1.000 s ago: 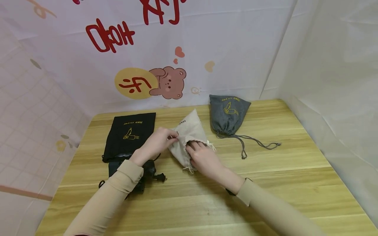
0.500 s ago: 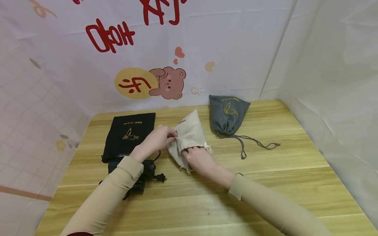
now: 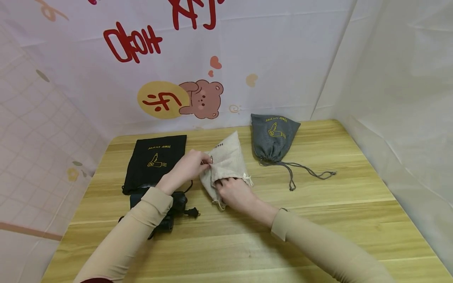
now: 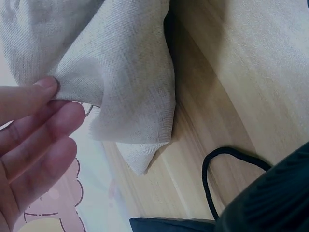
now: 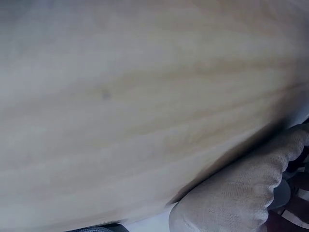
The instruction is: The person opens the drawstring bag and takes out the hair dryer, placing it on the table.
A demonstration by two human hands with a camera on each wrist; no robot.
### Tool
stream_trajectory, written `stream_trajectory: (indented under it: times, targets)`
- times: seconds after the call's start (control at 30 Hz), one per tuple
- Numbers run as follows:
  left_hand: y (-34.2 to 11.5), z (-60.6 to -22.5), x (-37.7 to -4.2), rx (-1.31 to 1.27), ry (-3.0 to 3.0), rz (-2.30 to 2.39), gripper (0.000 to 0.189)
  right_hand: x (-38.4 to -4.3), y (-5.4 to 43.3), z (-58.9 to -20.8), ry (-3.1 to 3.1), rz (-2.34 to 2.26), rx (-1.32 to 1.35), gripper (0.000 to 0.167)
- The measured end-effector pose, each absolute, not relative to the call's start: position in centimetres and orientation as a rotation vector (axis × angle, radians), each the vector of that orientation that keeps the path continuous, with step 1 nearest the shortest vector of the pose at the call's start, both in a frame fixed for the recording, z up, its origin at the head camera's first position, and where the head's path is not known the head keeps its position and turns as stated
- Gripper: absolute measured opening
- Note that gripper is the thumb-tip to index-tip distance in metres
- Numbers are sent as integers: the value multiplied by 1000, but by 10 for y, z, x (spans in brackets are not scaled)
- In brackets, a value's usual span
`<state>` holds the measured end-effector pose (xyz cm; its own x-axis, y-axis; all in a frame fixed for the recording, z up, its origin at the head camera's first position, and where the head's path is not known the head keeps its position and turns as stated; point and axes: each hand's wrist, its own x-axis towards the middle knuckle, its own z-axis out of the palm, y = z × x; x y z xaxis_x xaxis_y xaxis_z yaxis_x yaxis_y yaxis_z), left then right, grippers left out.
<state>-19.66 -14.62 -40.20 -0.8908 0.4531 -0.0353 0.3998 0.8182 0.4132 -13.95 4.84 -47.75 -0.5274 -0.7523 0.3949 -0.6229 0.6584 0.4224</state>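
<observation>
A beige drawstring bag (image 3: 230, 161) with dark print lies mid-table, its mouth toward me. My left hand (image 3: 191, 163) pinches its cloth at the left side; in the left wrist view the thumb and index finger of this hand (image 4: 38, 140) nip a fold of the beige bag (image 4: 135, 67). My right hand (image 3: 235, 192) reaches into the mouth, its fingertips hidden under the cloth. The right wrist view has the bag's gathered edge (image 5: 231, 198), shadowed fingers (image 5: 294, 208) and a grey rounded thing (image 5: 281, 194) inside, its kind unclear.
A black bag (image 3: 157, 157) with a yellow hair dryer print lies at the left. Below it, a dark appliance (image 3: 179, 201) with a plug (image 3: 192, 212) is partly behind my left forearm. A grey drawstring bag (image 3: 274, 137) lies at the back right, cords trailing across the wooden table (image 3: 318, 220).
My right hand has shifted slightly left and toward me in the bag's mouth. The upper edge of the mouth has come down over its fingers. My left hand keeps its pinch nearly in place.
</observation>
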Motion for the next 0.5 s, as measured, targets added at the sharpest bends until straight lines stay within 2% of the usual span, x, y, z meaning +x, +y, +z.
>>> stream_trajectory:
  times: [0.17, 0.5]
  targets:
    - [-145, -402, -197, 639, 2901, 610, 15, -136, 51, -477, -2297, -336, 1049, 17]
    - [-141, -405, -198, 640, 2955, 586, 13, -131, 61, -476, -2304, -195, 1008, 15]
